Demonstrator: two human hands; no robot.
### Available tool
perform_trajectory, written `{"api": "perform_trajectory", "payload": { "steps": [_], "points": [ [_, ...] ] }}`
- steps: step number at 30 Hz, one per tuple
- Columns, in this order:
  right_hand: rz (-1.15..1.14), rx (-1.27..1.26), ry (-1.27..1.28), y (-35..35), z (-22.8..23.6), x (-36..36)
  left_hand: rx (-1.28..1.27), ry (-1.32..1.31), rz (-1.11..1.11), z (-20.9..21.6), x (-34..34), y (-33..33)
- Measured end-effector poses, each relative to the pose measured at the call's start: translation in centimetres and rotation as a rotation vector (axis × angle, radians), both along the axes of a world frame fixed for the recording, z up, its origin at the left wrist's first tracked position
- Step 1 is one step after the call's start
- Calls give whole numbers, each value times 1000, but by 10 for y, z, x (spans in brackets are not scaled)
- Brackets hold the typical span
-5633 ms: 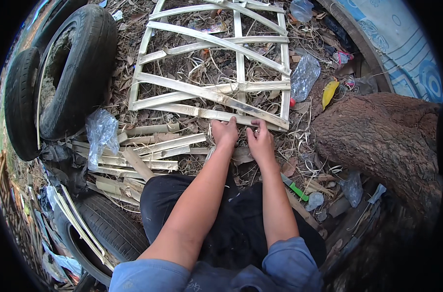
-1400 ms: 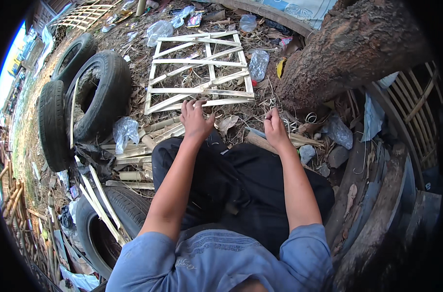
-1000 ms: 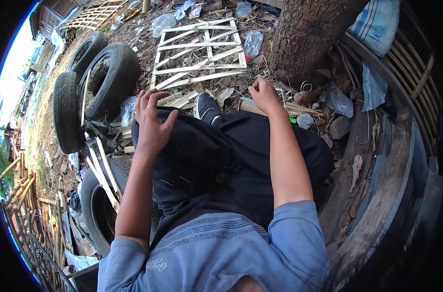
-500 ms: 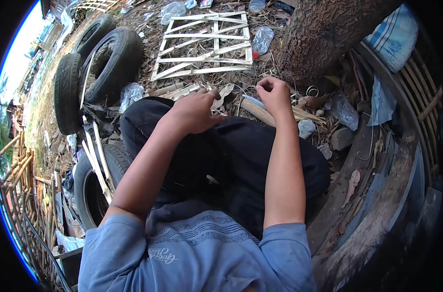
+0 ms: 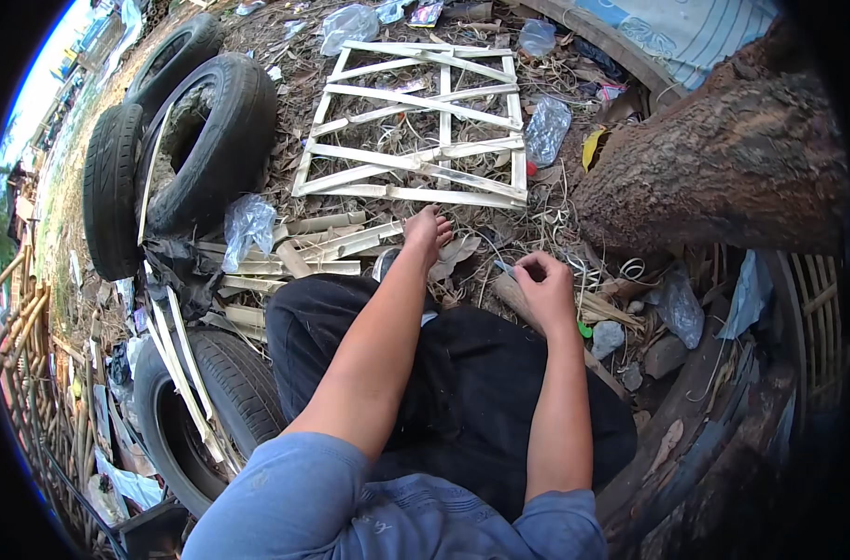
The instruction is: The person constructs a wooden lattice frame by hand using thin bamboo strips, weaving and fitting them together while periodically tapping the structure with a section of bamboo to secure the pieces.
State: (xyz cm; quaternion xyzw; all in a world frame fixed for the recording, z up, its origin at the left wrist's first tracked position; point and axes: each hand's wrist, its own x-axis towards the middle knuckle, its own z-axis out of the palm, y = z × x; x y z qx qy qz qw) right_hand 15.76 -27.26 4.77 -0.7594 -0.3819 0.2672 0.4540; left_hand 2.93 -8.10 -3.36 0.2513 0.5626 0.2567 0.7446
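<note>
Just below the near edge of a lattice frame of pale bamboo strips [image 5: 415,161] is my left hand [image 5: 428,233], its fingers loosely apart and nothing visible in it. The frame lies flat on the littered ground. To the right and nearer to me, my right hand [image 5: 546,287] is closed in a pinch. Whatever sits between its fingertips is too small to make out. Beside those fingertips shows a small bluish sliver [image 5: 504,268], next to a round bamboo piece [image 5: 515,301]; I cannot tell whether the hand touches the sliver.
Old tyres [image 5: 221,131] stand at the left, with another tyre [image 5: 243,387] nearer. Split bamboo pieces [image 5: 350,245] lie before my knees. A thick tree trunk [image 5: 714,159] rises at the right. Clear plastic bags [image 5: 548,131], leaves and stones [image 5: 608,339] litter the ground.
My left hand has moved forward and right, toward the lattice frame. The right hand keeps its pinch beside the bamboo piece. The whole view has shifted, with the frame and trunk appearing lower.
</note>
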Motion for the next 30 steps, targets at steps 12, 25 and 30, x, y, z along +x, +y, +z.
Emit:
{"api": "perform_trajectory", "payload": {
  "steps": [12,25,30],
  "points": [
    [-26,-132,33,15,-16,5,-26,-204,185,-72,29,44],
    [84,-198,141,76,-49,8,-85,-111,-2,-74,47,9],
    [158,-115,-152,111,-92,16,-149,-95,26,-61,53,7]
  ]
}}
